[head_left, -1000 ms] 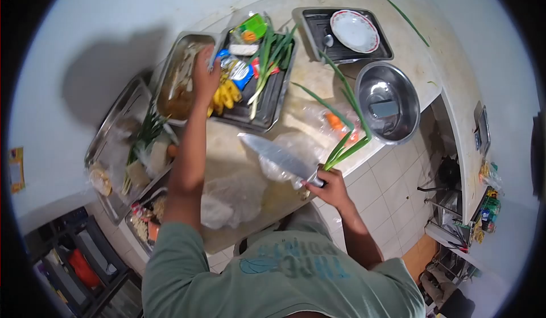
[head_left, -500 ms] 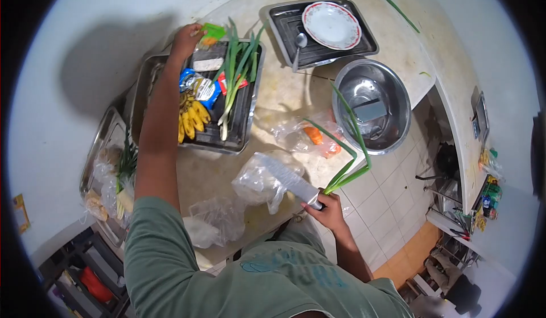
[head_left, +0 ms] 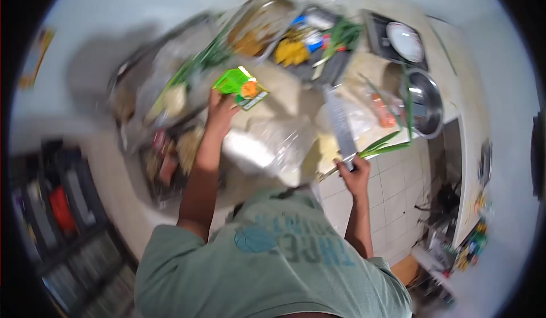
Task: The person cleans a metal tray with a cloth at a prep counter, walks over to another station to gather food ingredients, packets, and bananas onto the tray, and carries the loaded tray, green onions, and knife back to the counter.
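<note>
My left hand (head_left: 220, 113) grips a bright green packet (head_left: 232, 82) with an orange picture on it, held above the counter at the middle left. In my right hand (head_left: 355, 176) are a broad-bladed knife (head_left: 340, 122), its blade pointing away from me, and green onion stalks (head_left: 387, 148) that stick out to the right. Clear plastic bags (head_left: 284, 141) lie on the counter between my hands. Beyond the knife, a bag with an orange carrot (head_left: 383, 112) in it rests near the counter's right edge.
A dark tray (head_left: 341, 70) carries bananas (head_left: 293, 52), a blue packet and green onions. Left of it stands a brown-stained metal pan (head_left: 253, 39). Bagged vegetables (head_left: 173, 99) fill trays at the left. A metal bowl (head_left: 435, 104) and a plate (head_left: 405, 42) are at the right.
My left hand has brought the green packet from the far tray back toward me. The view has turned left, showing more trays. My right hand still holds the knife and green onions.
</note>
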`<state>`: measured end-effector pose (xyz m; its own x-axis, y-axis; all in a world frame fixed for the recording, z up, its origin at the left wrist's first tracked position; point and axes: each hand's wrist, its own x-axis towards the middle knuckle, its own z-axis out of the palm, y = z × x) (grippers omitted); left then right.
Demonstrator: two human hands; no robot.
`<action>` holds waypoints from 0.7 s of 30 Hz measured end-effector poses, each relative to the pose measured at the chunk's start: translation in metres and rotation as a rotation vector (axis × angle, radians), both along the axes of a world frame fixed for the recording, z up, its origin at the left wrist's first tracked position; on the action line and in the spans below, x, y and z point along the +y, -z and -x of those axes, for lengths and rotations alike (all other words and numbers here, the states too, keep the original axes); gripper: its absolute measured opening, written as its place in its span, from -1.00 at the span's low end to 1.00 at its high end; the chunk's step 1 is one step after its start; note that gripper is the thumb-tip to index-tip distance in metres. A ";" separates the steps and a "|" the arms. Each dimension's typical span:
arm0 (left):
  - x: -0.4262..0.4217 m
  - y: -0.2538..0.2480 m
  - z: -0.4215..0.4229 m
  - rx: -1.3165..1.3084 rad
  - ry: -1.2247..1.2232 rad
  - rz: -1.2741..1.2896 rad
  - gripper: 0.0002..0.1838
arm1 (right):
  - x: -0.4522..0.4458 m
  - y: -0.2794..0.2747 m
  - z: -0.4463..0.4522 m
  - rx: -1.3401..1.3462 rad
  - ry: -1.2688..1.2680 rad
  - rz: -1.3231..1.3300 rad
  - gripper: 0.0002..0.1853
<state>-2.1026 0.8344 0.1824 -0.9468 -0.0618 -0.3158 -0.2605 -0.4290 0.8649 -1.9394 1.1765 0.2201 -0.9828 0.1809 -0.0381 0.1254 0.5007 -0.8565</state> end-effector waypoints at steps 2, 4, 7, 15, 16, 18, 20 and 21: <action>-0.051 0.014 -0.075 -0.008 -0.087 -0.010 -0.56 | -0.042 -0.001 -0.022 -0.027 0.020 0.066 -0.86; -0.105 0.042 -0.124 -0.002 -0.173 0.064 -0.61 | -0.078 -0.010 -0.036 -0.026 0.016 0.081 -0.83; -0.187 0.070 -0.173 0.065 -0.362 0.191 -0.62 | -0.112 -0.007 -0.057 -0.010 -0.024 0.067 -0.74; -0.313 0.114 -0.161 0.084 -0.292 0.765 -0.66 | -0.150 -0.020 -0.061 0.047 -0.095 0.055 -0.70; -0.318 0.119 -0.153 0.097 -0.285 0.783 -0.65 | -0.154 -0.015 -0.059 0.029 -0.087 0.106 -0.72; -0.326 0.130 -0.149 0.097 -0.248 0.852 -0.67 | -0.155 -0.002 -0.060 0.041 -0.129 0.012 -0.69; -0.319 0.128 -0.143 0.058 -0.242 1.046 -0.64 | -0.168 -0.009 -0.049 0.008 -0.148 0.036 -0.66; -0.313 0.126 -0.140 0.040 -0.238 1.143 -0.63 | -0.175 -0.017 -0.048 -0.072 -0.148 0.089 -0.66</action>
<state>-1.9627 0.5214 0.0568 -0.8809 -0.4682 0.0687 -0.2420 0.5704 0.7849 -1.8915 1.0018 0.2371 -0.9926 0.0275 -0.1184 0.1184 0.4406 -0.8898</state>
